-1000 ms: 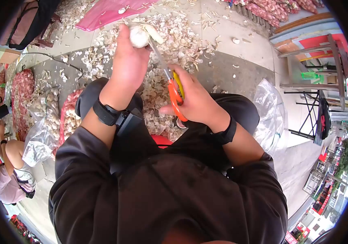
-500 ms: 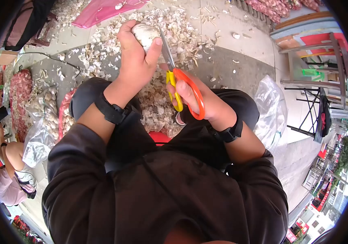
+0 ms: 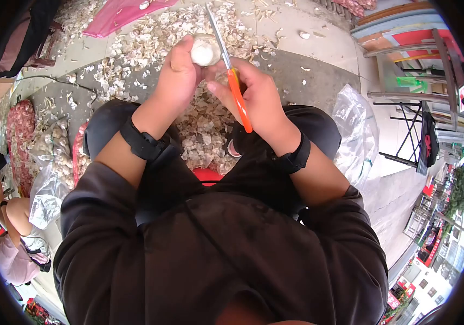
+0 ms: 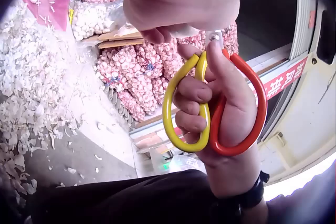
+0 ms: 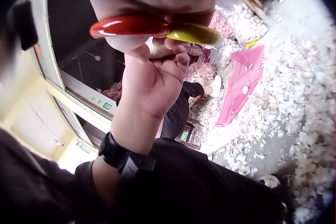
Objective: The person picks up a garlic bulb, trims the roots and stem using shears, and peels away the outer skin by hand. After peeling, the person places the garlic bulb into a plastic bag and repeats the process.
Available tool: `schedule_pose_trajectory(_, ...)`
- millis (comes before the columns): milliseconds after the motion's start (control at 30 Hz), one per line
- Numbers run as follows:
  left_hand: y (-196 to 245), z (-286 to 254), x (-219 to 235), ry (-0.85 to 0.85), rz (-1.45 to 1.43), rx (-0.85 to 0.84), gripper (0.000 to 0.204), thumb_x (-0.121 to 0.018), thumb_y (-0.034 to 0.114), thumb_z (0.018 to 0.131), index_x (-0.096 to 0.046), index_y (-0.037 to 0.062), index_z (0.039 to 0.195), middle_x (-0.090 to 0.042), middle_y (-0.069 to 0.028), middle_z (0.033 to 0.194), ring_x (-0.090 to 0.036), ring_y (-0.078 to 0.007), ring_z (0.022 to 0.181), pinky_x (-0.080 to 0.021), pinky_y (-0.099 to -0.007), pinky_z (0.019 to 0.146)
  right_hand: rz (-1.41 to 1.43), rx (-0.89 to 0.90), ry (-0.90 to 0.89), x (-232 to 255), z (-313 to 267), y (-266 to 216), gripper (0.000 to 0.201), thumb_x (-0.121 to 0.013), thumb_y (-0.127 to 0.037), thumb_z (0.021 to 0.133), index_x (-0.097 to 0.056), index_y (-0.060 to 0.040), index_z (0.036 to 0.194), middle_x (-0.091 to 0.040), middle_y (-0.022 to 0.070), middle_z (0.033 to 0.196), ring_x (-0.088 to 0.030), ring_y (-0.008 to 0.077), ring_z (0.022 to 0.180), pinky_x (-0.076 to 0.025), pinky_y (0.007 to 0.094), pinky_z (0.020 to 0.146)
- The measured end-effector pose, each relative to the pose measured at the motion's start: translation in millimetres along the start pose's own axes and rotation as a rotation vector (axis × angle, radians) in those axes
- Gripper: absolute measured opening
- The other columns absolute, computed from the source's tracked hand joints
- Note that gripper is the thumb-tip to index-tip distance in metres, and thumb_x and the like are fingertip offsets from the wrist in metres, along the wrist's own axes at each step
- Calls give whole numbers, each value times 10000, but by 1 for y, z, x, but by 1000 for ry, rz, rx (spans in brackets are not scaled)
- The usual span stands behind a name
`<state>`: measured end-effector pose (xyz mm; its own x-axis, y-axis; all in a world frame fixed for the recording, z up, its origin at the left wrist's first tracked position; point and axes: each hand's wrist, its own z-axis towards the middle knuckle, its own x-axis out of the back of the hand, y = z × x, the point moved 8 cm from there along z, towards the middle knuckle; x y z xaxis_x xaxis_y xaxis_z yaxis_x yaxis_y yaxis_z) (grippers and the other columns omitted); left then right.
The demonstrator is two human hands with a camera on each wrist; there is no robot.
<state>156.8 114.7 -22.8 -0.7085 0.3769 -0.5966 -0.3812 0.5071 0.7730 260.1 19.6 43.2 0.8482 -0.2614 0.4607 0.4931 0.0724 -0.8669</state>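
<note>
In the head view my left hand holds a white garlic bulb, with the thumb up along its left side. My right hand grips a pair of scissors with orange-red and yellow handles. Its blades point away from me, right alongside the bulb. From the left wrist, the yellow handle loop has fingers through it, and the thumb passes through the red loop. Both hands are close together, fingertips near the bulb. The right wrist view shows the bulb mostly hidden behind fingers.
Garlic skins lie heaped on the floor ahead and between the knees. A pink plastic sheet is at the top left. Net sacks of garlic are stacked beyond. Clear plastic lies by the right knee, and another person sits at left.
The bulb has turned in my left hand and come nearer the right hand. The scissors swung from open handles facing up to nearly edge-on. A long pale piece beside the bulb earlier no longer shows.
</note>
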Motion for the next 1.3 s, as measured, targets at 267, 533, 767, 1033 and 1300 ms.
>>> schedule_pose_trajectory(267, 32, -6, -1, 9, 3, -45, 349, -565, 33, 890, -496, -8, 1230, -620, -176, 1131, -632, -271, 1024, -521, -353, 918, -847, 20, 76, 112, -22, -32, 473, -732, -161, 767, -579, -55, 1201, -656, 171, 902, -619, 367, 823, -491, 413, 752)
schedule_pose_trajectory(533, 39, -17, -3, -95, 157, -132, 443, -716, 1, 808, -517, 35, 1203, -641, -127, 1102, -662, -198, 876, -524, -296, 743, -913, -480, -145, 146, -130, -2, 498, -672, -174, 781, -543, -11, 1233, -653, 227, 991, -630, 403, 935, -496, 446, 812)
schedule_pose_trajectory(767, 40, -27, 4, -37, 153, -75, 268, -702, 98, 854, -594, 14, 1085, -669, -121, 981, -650, -174, 803, -533, -281, 648, -873, -619, -74, 142, -140, -14, 498, -704, -231, 797, -568, -9, 1222, -660, 228, 974, -639, 392, 934, -506, 437, 790)
schedule_pose_trajectory(1033, 43, -40, 3, -115, 119, -69, 252, -583, 219, 953, -636, 20, 1098, -676, -102, 948, -636, -158, 758, -521, -274, 627, -686, -156, 84, 105, -99, -64, 435, -698, -236, 836, -577, 3, 1180, -655, 188, 966, -655, 323, 862, -516, 387, 746)
schedule_pose_trajectory(1300, 18, -63, -34, -172, 502, -401, 524, -313, 431, 1043, -570, 24, 1251, -635, -67, 1085, -590, -110, 881, -484, -258, 811, 152, -137, 70, -33, -29, -16, 559, -629, -395, 913, -499, 59, 1212, -659, 133, 837, -657, 207, 759, -503, 320, 695)
